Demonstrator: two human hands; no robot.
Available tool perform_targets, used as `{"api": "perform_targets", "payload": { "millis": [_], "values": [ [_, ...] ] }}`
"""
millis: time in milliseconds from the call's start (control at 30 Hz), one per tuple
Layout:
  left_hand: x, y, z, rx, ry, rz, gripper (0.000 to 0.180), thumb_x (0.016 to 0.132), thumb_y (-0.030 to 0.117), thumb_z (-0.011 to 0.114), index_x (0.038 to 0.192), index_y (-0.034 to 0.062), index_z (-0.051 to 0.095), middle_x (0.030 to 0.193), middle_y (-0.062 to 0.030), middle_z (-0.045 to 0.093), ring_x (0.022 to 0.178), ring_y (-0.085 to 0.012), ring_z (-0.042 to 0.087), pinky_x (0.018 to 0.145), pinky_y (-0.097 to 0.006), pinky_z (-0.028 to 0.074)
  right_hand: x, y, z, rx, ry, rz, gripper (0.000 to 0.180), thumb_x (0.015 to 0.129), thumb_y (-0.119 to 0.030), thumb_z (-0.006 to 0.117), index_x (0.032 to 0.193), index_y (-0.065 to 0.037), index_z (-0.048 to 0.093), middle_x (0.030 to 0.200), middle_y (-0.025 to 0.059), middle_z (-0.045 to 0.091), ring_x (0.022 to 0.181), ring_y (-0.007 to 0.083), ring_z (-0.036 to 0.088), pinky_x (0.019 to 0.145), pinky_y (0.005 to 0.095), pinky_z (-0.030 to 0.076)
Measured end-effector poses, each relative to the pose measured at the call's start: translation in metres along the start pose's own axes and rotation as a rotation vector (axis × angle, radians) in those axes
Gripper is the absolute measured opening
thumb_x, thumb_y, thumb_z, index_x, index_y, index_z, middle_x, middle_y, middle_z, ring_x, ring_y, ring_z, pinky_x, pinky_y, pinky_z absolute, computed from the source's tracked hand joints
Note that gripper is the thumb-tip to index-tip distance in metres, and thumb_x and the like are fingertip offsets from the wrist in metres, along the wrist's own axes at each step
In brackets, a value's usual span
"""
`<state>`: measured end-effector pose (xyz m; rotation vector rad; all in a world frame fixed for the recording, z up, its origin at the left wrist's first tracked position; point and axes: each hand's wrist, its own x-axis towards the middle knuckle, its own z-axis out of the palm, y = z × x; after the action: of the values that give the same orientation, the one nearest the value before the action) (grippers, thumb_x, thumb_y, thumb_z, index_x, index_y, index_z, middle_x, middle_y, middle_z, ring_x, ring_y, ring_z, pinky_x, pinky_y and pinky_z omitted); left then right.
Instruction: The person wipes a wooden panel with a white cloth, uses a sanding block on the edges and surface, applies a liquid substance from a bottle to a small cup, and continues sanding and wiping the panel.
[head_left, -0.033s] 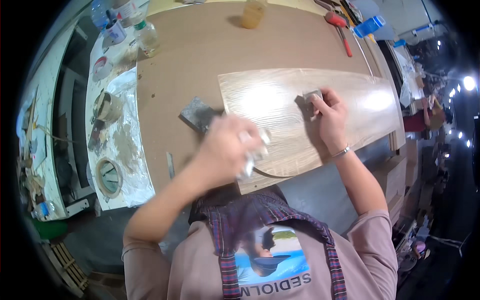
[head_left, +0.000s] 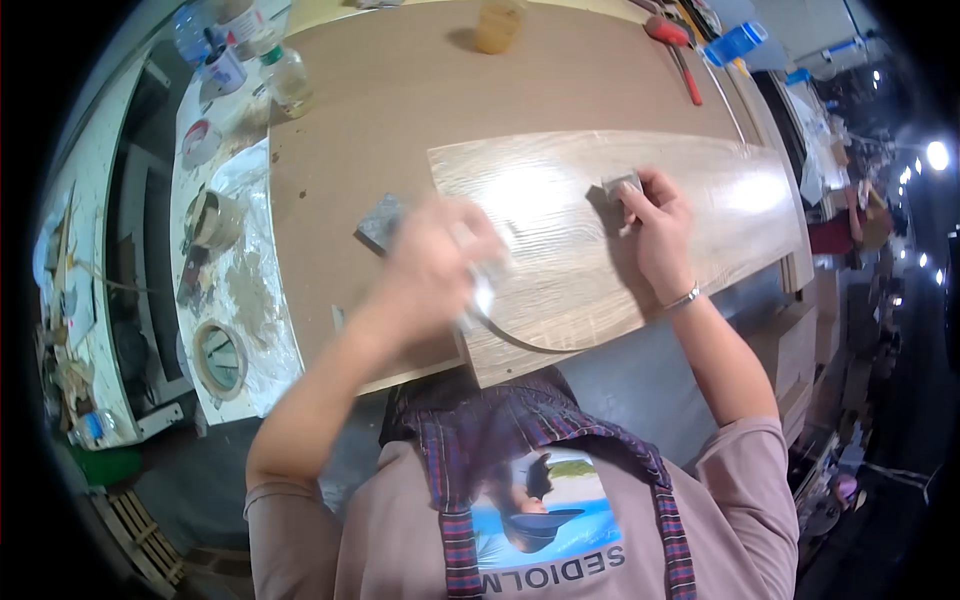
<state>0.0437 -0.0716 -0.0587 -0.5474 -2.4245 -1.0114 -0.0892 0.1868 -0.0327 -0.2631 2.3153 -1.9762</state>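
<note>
A wood-grain board (head_left: pixel 560 250) with a shiny surface and a curved near-left edge lies in front of me. Over its left end, my left hand (head_left: pixel 435 260) is closed on a white crumpled cloth (head_left: pixel 487 285); motion smears both. My right hand (head_left: pixel 655 215) pinches a small flat grey piece (head_left: pixel 620 185) between thumb and fingers above the board, casting a shadow on it. Just beyond my left hand is a dark grey block (head_left: pixel 380 222), partly hidden by that hand. A thin metal strip (head_left: pixel 338 318) lies by my left forearm.
The board rests on a brown-topped table (head_left: pixel 380 110). At the far side are a jar of amber liquid (head_left: pixel 497 25) and a red mallet (head_left: pixel 672 38). A side bench on the left holds a clear bottle (head_left: pixel 287 80), a tape roll (head_left: pixel 220 358) and a dirty pot (head_left: pixel 213 220).
My left hand has shifted slightly away from me and to the left with the cloth. My right hand has stayed nearly in place.
</note>
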Motion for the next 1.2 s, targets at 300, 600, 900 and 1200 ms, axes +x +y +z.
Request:
{"api": "perform_targets", "payload": {
  "millis": [300,600,900,1200],
  "values": [
    [0.005,-0.002,-0.003,0.086,0.011,-0.081,0.018,0.069,0.006,0.064,0.087,0.0073,0.065,0.092,-0.0098,0.058,0.09,-0.0323,0.051,0.081,-0.042,0.042,0.003,0.008,-0.006,0.044,-0.005,-0.024,0.014,0.087,-0.005,0.07,0.098,0.003,0.066,0.077,-0.0006,0.062,0.064,0.0048,0.053,0.058,0.0206,0.044],
    [-0.02,0.002,-0.014,-0.083,0.056,-0.2,0.013,0.072,0.002,0.068,0.085,0.002,0.067,0.089,-0.0108,0.06,0.084,-0.0306,0.058,0.075,-0.04,0.047,0.004,0.013,-0.009,-0.01,-0.01,-0.057,0.014,0.085,-0.007,0.071,0.095,0.003,0.068,0.076,0.0014,0.064,0.063,0.0054,0.055,0.056,0.0212,0.045],
    [0.066,-0.017,-0.031,0.06,0.12,-0.33,0.022,0.081,0.008,0.07,0.101,0.0018,0.066,0.105,-0.0113,0.061,0.097,-0.0313,0.058,0.087,-0.041,0.047,0.008,0.008,-0.008,0.065,-0.034,-0.044,0.014,0.084,-0.009,0.071,0.093,0.001,0.068,0.073,0.0005,0.064,0.061,0.0049,0.054,0.055,0.0211,0.045],
    [0.138,-0.047,0.042,0.309,-0.106,-0.192,0.021,0.084,0.02,0.068,0.096,0.0046,0.062,0.095,-0.0112,0.061,0.095,-0.0315,0.056,0.085,-0.042,0.042,0.004,0.001,-0.002,0.102,-0.083,-0.016,0.016,0.084,-0.007,0.072,0.097,0.001,0.068,0.079,0.0013,0.066,0.068,0.0056,0.057,0.062,0.0223,0.048]
  ]
}}
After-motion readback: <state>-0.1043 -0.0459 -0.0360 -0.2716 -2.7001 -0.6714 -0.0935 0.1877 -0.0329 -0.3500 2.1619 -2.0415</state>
